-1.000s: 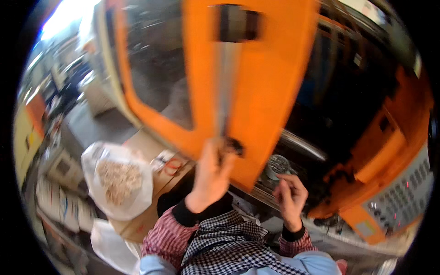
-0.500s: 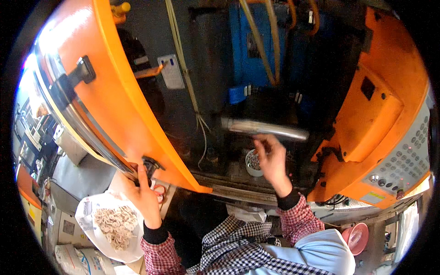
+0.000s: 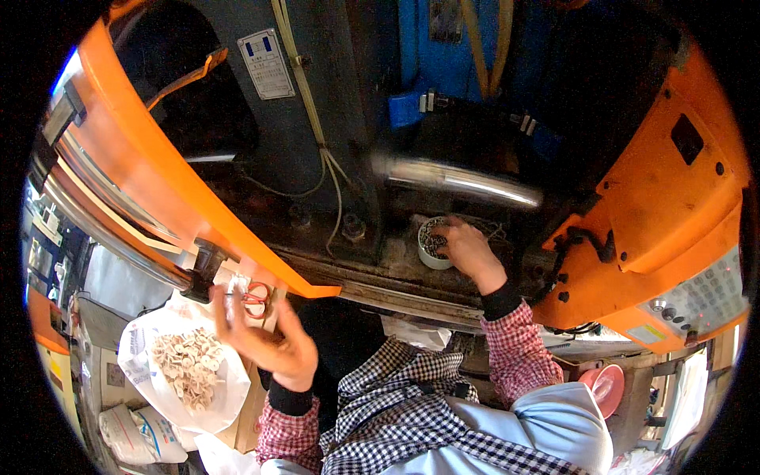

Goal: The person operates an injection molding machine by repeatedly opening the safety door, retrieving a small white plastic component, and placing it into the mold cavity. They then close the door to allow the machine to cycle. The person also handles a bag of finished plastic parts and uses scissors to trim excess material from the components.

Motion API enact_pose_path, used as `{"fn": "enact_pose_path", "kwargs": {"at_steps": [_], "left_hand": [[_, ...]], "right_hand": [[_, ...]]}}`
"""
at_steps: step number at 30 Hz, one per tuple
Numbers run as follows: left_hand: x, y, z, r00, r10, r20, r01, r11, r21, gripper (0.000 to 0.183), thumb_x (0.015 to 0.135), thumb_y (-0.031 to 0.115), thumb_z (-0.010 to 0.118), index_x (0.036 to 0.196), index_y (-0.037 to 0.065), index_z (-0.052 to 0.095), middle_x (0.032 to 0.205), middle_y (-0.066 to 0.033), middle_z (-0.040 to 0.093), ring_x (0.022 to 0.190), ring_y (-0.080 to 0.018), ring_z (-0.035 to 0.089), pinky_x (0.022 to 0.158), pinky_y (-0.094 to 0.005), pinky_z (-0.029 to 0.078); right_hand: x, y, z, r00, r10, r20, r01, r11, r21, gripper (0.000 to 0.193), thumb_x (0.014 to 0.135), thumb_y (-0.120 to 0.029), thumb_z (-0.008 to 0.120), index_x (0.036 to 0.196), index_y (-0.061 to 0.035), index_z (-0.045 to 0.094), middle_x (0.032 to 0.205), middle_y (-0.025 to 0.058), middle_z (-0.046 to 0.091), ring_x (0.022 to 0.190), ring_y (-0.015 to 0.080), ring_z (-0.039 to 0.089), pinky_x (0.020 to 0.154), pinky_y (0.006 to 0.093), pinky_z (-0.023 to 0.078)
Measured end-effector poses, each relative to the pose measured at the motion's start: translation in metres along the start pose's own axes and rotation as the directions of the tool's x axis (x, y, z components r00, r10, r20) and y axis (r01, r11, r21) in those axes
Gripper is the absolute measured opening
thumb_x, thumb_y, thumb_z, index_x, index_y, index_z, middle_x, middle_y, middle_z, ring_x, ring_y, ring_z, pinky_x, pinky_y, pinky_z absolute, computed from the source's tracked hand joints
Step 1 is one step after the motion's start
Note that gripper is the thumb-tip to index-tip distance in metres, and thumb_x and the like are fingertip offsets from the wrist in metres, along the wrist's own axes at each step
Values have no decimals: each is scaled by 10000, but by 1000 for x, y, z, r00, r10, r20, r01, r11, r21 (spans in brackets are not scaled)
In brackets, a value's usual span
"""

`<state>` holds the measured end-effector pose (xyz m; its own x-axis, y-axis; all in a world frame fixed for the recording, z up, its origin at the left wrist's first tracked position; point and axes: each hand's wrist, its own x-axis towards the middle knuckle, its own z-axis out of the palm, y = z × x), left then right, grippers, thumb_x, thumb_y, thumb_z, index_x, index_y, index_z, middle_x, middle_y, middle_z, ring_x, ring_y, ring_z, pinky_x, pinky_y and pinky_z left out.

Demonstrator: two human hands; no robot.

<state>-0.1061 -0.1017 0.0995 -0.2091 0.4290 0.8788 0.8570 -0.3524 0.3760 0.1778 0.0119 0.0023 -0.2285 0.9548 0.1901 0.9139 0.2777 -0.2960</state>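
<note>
My right hand [image 3: 473, 252] reaches into a small white cup [image 3: 432, 258] that stands on the machine's sill and holds many little metal pieces. Its fingers are bent together over the pieces, and the fingertips are hidden among them. My left hand [image 3: 273, 344] is off the door handle, fingers apart and somewhat blurred, with nothing seen in it. Beside that hand lies an open white bag [image 3: 134, 360] of pale round plastic parts [image 3: 190, 368]. The black end of the door's handle [image 3: 204, 273] is just above the left fingers.
An orange sliding door [image 3: 182, 198] stands at left, an orange control panel [image 3: 673, 237] at right. A shiny metal bar [image 3: 467, 180] crosses behind the cup. Red-handled scissors [image 3: 255, 299] lie near the bag. A pink basin [image 3: 606, 388] sits at lower right.
My left hand has let go of the door handle and moved slightly right and down. My right hand has lowered into the cup. The view has shifted, and the door appears farther left.
</note>
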Motion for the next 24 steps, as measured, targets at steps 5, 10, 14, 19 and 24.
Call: {"fn": "enact_pose_path", "kwargs": {"at_steps": [5,10,14,19,24], "left_hand": [[-13,9,32,963,106,248,-110,994,4,280,809,55,585,1077,-20,563,1171,-184,468,1107,-341,415,912,-428,331],[-32,39,59,918,142,369,-13,944,-331,254,812,71,604,1050,-12,568,986,-159,560,899,-299,534,782,-377,426],[-44,39,127,315,-192,929,906,352,-235,322,924,221,497,1107,-44,491,974,-175,569,896,-268,572,752,-378,486],[-62,36,191,5,-35,999,925,-381,-18,432,949,351,425,1053,-65,481,989,-173,564,958,-255,552,838,-423,487],[-63,40,206,-48,-49,998,897,-442,22,388,982,267,326,1107,-86,429,1085,-192,509,1008,-302,523,961,-444,432]], "right_hand": [[6,12,4,1000,-3,18,3,1000,29,254,746,-70,638,989,-2,619,1059,204,565,936,373,558,797,436,464],[-1,15,4,1000,13,4,-14,994,110,204,748,-42,635,934,35,601,955,207,575,870,380,566,746,420,469],[-1,7,-22,996,-14,-91,38,962,269,198,741,-43,652,914,41,600,888,196,583,808,367,578,699,395,476],[-3,0,-33,986,-66,-153,131,878,461,185,740,-32,653,904,39,606,866,179,588,769,339,582,686,377,477],[-2,-3,-34,969,-176,-176,235,880,414,138,776,-8,598,903,41,614,851,170,592,765,323,587,683,366,476]]}}
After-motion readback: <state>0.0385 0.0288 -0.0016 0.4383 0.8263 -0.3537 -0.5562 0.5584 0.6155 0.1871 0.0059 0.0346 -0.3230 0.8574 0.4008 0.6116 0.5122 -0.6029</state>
